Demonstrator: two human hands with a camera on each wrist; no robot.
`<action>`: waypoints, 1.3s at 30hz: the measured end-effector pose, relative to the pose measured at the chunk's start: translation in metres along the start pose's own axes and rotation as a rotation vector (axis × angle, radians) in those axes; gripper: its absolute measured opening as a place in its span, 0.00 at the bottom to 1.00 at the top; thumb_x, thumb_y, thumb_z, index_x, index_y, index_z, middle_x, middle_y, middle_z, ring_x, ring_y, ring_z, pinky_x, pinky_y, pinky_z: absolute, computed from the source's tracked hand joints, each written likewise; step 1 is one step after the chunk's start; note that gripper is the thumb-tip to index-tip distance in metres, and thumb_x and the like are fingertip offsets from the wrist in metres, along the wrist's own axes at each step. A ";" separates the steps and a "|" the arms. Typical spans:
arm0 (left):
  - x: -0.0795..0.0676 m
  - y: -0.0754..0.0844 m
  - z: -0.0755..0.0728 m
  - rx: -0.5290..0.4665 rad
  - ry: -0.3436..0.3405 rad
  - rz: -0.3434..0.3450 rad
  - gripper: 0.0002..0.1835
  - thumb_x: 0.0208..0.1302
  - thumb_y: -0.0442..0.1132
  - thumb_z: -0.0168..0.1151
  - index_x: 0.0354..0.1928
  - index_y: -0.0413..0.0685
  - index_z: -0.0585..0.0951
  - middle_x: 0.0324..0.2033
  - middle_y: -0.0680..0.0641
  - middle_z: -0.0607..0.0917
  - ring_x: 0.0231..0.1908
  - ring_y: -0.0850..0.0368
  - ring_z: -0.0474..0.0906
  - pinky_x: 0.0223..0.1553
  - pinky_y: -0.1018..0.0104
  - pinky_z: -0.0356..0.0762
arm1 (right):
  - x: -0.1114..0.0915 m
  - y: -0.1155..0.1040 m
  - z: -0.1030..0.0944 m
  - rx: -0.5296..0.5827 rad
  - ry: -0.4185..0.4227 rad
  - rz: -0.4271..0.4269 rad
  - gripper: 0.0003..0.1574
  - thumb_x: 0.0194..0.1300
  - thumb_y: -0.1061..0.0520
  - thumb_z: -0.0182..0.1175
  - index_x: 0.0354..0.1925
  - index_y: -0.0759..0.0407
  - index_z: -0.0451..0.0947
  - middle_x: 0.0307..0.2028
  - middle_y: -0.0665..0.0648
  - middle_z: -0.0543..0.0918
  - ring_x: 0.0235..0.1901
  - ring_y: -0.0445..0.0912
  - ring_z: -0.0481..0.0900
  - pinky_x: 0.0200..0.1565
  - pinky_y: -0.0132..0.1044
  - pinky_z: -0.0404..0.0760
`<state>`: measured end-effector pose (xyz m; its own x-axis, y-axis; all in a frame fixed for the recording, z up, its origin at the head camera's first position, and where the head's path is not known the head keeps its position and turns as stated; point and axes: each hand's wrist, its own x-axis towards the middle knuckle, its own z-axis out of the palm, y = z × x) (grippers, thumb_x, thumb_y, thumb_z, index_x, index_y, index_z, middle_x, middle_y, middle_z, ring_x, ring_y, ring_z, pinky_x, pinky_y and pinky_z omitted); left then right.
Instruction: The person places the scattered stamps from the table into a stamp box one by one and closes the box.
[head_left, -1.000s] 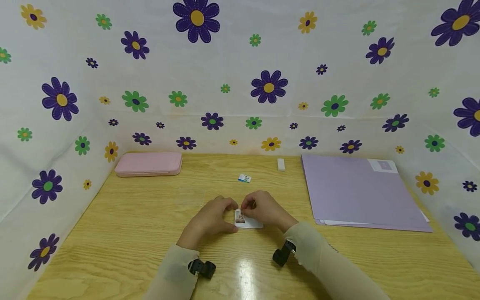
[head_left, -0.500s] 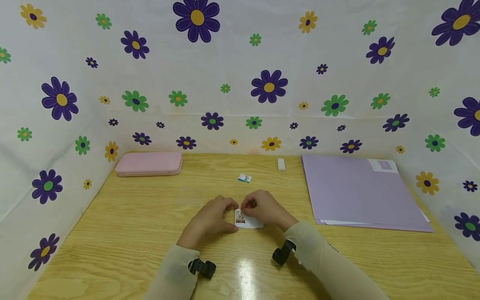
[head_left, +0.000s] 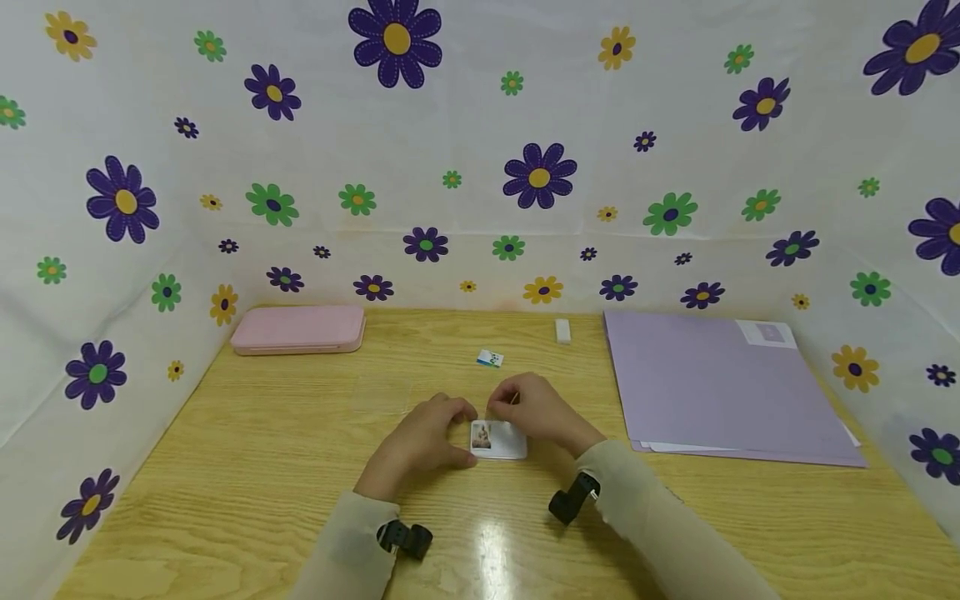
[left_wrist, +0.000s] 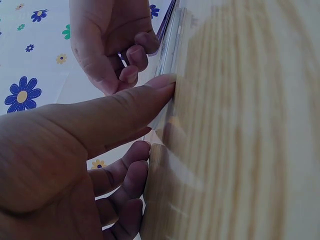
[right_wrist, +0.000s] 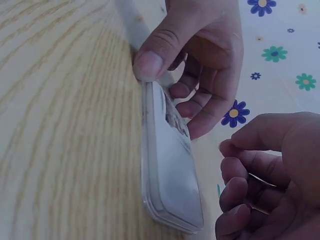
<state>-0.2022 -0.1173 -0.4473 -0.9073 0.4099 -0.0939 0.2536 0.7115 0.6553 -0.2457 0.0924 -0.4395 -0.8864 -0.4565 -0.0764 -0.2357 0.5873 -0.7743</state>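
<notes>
A flat white case (head_left: 508, 440) with rounded corners and clear edges lies on the table. A small picture (head_left: 482, 435) shows at its left end. My left hand (head_left: 427, 437) holds that end, thumb at the near edge and fingers at the far edge. In the right wrist view the case (right_wrist: 175, 170) shows its thin, layered side. My right hand (head_left: 542, 412) is just above the far right part of the case, fingers curled and thumb against the index finger. From the right wrist view, nothing shows between the fingertips of that hand (right_wrist: 270, 175).
On the wooden table (head_left: 247, 467), a clear plastic sheet (head_left: 381, 392) lies left of the hands. Behind them are a small printed card (head_left: 490, 358) and a white eraser-like block (head_left: 562, 331). A pink case (head_left: 298, 329) is back left, purple folders (head_left: 720, 383) right.
My right hand has lifted off the picture and moved slightly away and to the right, so more of the case shows. The left hand keeps its hold.
</notes>
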 end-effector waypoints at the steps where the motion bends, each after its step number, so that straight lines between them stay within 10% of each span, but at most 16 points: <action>1: 0.000 0.000 0.000 -0.002 -0.002 -0.003 0.28 0.50 0.43 0.79 0.54 0.51 0.80 0.45 0.50 0.76 0.45 0.53 0.71 0.50 0.54 0.72 | 0.000 -0.001 -0.001 0.009 0.003 0.001 0.07 0.69 0.57 0.62 0.35 0.55 0.86 0.31 0.49 0.82 0.31 0.45 0.75 0.32 0.38 0.75; 39: -0.002 0.004 -0.001 -0.012 0.000 -0.036 0.28 0.49 0.43 0.80 0.54 0.51 0.80 0.45 0.50 0.76 0.45 0.54 0.71 0.52 0.53 0.71 | 0.049 0.010 -0.032 -0.028 0.126 0.069 0.09 0.70 0.58 0.60 0.42 0.60 0.85 0.37 0.53 0.83 0.37 0.47 0.76 0.39 0.39 0.76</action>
<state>-0.1998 -0.1160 -0.4441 -0.9158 0.3840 -0.1181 0.2162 0.7188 0.6607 -0.3040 0.0975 -0.4311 -0.9435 -0.3278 -0.0478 -0.1822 0.6339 -0.7517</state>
